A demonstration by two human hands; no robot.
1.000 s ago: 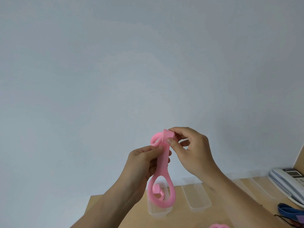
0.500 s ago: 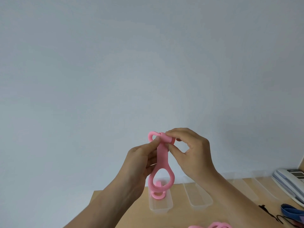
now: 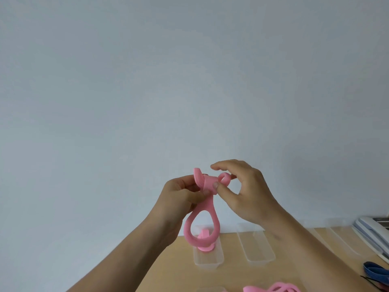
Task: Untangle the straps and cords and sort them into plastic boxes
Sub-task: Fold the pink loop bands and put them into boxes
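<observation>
Both hands were raised before a pale wall [image 3: 147, 102], forearms reaching up from below. The left hand [image 3: 181, 197] gripped a pink strap [image 3: 209, 181] with curled fingers. The right hand [image 3: 246, 192] pinched its curled upper end between thumb and fingers. The strap ran roughly vertically, its teardrop loop hanging downward over a clear plastic box [image 3: 208, 260] on the wooden surface [image 3: 179, 270].

Plain pale-blue wall [image 3: 189, 81]; light wooden table [image 3: 181, 270] below.
</observation>
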